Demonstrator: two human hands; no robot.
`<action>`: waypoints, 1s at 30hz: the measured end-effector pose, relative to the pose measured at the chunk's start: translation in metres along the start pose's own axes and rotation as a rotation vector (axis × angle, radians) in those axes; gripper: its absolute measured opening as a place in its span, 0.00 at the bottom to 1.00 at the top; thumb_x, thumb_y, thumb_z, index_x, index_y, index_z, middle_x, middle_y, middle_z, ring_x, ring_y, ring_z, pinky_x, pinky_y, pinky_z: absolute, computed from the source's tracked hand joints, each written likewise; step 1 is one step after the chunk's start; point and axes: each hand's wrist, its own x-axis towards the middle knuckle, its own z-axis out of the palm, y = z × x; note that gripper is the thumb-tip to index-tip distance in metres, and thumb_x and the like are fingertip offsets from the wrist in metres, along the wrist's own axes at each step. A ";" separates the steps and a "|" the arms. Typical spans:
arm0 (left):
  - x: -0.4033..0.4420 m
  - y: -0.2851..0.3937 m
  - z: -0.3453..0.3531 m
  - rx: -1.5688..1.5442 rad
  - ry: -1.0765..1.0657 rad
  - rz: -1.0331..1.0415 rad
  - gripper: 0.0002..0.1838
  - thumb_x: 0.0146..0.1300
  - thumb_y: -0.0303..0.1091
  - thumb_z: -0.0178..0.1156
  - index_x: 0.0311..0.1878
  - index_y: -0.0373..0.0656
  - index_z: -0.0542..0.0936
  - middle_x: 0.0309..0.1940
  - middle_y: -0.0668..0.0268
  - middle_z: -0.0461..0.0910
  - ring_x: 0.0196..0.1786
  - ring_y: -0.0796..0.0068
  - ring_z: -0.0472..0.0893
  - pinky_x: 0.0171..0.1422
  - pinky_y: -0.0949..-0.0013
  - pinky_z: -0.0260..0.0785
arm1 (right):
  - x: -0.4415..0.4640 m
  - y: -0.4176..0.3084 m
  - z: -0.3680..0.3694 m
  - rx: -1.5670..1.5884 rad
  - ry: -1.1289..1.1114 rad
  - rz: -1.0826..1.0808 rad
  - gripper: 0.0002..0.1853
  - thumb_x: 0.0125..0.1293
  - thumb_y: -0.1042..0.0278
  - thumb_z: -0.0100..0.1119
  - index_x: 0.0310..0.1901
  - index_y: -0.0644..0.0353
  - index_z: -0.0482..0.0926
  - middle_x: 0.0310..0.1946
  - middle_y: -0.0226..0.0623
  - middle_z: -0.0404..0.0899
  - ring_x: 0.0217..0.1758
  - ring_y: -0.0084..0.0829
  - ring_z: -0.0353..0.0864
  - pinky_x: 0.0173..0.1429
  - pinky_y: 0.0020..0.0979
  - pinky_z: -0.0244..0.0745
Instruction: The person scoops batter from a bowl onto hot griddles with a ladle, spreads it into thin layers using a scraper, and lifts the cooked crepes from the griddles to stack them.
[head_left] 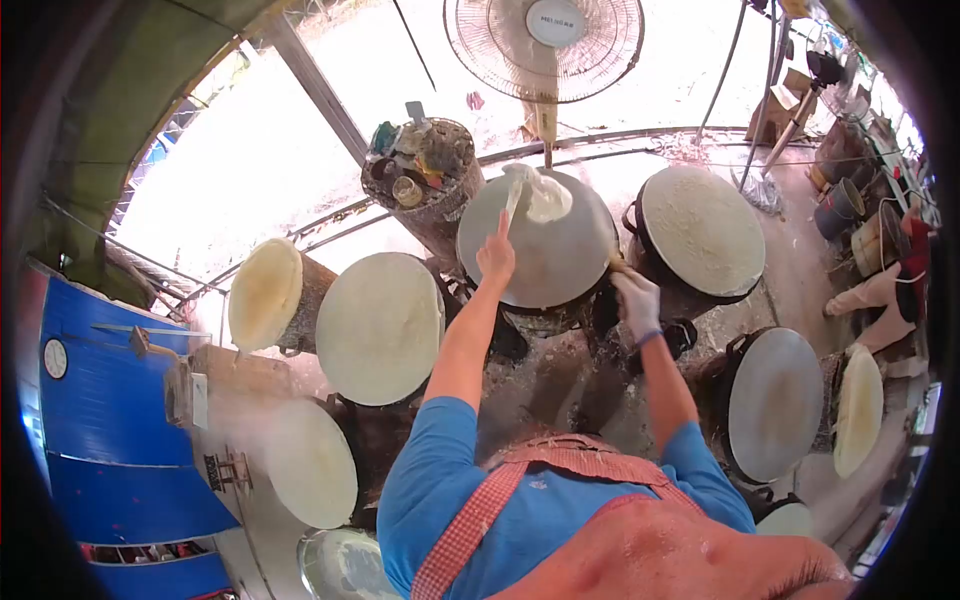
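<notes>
In the head view, my left hand [497, 258] is closed on a narrow pale spatula [514, 195], its index finger lying along the tool. Beside the spatula's tip, a lump of white batter [549, 197] lies on the round grey griddle [530, 255] in front of me. My right hand [637, 298], whitish over the fingers, is closed at the griddle's right rim. A small tan tool [618, 264] pokes out from it; its exact kind is unclear.
Several round griddles surround me, including a batter-coated one at the right [703, 230] and another at the left [380, 328]. A drum with containers [422, 165] stands at the back left. A fan [545, 50] is ahead. Another person's arm [870, 300] shows far right.
</notes>
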 end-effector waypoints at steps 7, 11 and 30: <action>0.017 0.009 -0.104 -0.617 0.304 0.095 0.38 0.52 0.24 0.47 0.68 0.53 0.48 0.58 0.54 0.66 0.36 0.54 0.78 0.42 0.62 0.69 | 0.076 0.069 0.004 -0.767 0.146 -0.484 0.15 0.56 0.58 0.53 0.42 0.53 0.79 0.29 0.48 0.80 0.32 0.41 0.80 0.38 0.32 0.73; -0.037 -0.077 -0.070 -0.683 0.007 0.108 0.37 0.53 0.21 0.46 0.68 0.50 0.49 0.51 0.59 0.69 0.28 0.77 0.71 0.31 0.74 0.64 | 0.073 0.057 0.093 -0.424 -0.078 -0.408 0.18 0.51 0.56 0.58 0.42 0.57 0.80 0.33 0.44 0.80 0.34 0.35 0.78 0.41 0.31 0.70; -0.214 -0.142 -0.059 -0.190 0.177 0.329 0.36 0.52 0.26 0.49 0.66 0.44 0.52 0.29 0.57 0.74 0.16 0.71 0.71 0.19 0.69 0.65 | 0.040 0.062 0.074 0.006 -0.191 -0.126 0.13 0.49 0.70 0.62 0.37 0.67 0.81 0.28 0.30 0.80 0.33 0.21 0.75 0.41 0.23 0.69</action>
